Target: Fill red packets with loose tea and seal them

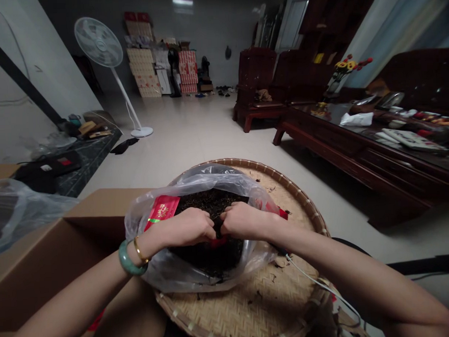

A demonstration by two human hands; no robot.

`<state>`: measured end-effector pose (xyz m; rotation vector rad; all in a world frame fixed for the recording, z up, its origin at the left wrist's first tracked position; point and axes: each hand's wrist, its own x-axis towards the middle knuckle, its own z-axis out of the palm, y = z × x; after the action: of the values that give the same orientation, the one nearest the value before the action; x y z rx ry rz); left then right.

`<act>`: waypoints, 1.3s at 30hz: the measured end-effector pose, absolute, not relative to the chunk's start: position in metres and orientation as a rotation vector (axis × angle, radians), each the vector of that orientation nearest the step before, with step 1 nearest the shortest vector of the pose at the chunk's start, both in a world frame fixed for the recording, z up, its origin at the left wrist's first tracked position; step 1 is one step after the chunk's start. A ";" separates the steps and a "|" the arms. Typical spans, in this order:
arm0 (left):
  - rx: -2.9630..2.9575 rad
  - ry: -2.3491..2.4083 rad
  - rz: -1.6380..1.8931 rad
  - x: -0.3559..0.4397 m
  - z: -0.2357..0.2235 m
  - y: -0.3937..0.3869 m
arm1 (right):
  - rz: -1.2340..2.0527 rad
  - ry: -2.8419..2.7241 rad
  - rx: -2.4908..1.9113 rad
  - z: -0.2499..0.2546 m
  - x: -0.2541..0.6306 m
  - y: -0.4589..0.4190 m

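A clear plastic bag full of dark, dry tea leaves lies open on a round woven bamboo tray. My left hand and my right hand come close together over the leaves, fingers pinched and pointing inward. Beneath the fingertips shows a small part of a red packet; most of it is hidden by my hands. Left of them, a flat red packet with gold print rests in the bag's mouth. More red packaging shows at the bag's right side.
An open cardboard box stands at the left against the tray. A white cable runs over the tray's right side. Beyond are a standing fan, stacked boxes and a dark wooden table at the right.
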<state>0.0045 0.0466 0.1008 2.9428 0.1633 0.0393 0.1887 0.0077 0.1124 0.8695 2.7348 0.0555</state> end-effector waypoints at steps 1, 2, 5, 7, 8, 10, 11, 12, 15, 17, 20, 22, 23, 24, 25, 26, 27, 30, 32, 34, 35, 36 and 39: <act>2.984 0.171 0.023 0.004 0.101 0.045 | 0.070 2.723 0.877 0.110 0.188 0.006; 3.016 0.200 0.014 0.003 0.100 0.042 | 0.072 2.715 0.879 0.109 0.187 0.005; 3.052 0.320 -0.005 0.000 0.099 0.035 | 0.039 2.763 0.862 0.110 0.190 0.000; 3.039 0.367 -0.043 0.000 0.098 0.031 | 0.028 2.819 0.865 0.113 0.192 -0.002; 3.030 0.388 -0.058 0.000 0.096 0.029 | 0.034 2.826 0.880 0.115 0.192 -0.003; 3.027 0.445 -0.078 0.002 0.093 0.027 | 0.046 2.776 0.935 0.116 0.191 -0.005; 3.034 0.480 -0.084 0.004 0.091 0.026 | 0.046 2.735 0.965 0.115 0.189 -0.006; 3.044 0.512 -0.089 0.005 0.090 0.025 | 0.043 2.697 0.994 0.114 0.186 -0.007; 3.056 0.616 -0.125 0.007 0.090 0.023 | 0.013 2.638 1.067 0.112 0.180 -0.010; 3.036 0.666 -0.151 0.005 0.093 0.023 | -0.004 2.648 1.097 0.113 0.180 -0.011; 2.952 0.641 -0.114 -0.002 0.101 0.024 | -0.065 2.728 1.121 0.118 0.186 -0.012; 2.868 0.614 -0.019 -0.006 0.107 0.025 | -0.148 2.805 1.179 0.121 0.192 -0.013; 2.823 0.615 0.043 -0.008 0.109 0.026 | -0.197 2.843 1.232 0.122 0.195 -0.014; 2.781 0.627 0.112 -0.009 0.111 0.026 | -0.251 2.882 1.292 0.123 0.197 -0.014; 2.740 0.645 0.184 -0.010 0.112 0.026 | -0.315 2.925 1.348 0.122 0.199 -0.015; 2.701 0.665 0.253 -0.010 0.112 0.025 | -0.389 2.974 1.397 0.121 0.200 -0.017; 2.658 0.682 0.320 -0.011 0.111 0.024 | -0.476 3.026 1.442 0.118 0.201 -0.018; 2.491 0.740 0.502 -0.010 0.100 0.020 | -0.780 3.181 1.593 0.104 0.199 -0.022; 2.349 0.795 0.627 -0.008 0.088 0.016 | -1.030 3.224 1.765 0.088 0.195 -0.024; 2.174 0.851 0.721 -0.005 0.072 0.012 | -1.358 3.177 1.999 0.069 0.190 -0.025; 2.073 0.888 0.765 -0.003 0.064 0.009 | -1.553 3.103 2.131 0.059 0.188 -0.025; 1.984 0.918 0.799 -0.001 0.055 0.006 | -1.774 2.984 2.272 0.049 0.185 -0.026; 1.771 0.967 0.928 0.007 0.033 -0.002 | -2.359 2.564 2.456 0.025 0.180 -0.027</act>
<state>0.0070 -0.0019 0.0326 1.7712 0.9674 0.9283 0.1800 -0.0271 0.0251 2.4561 2.5637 -2.3589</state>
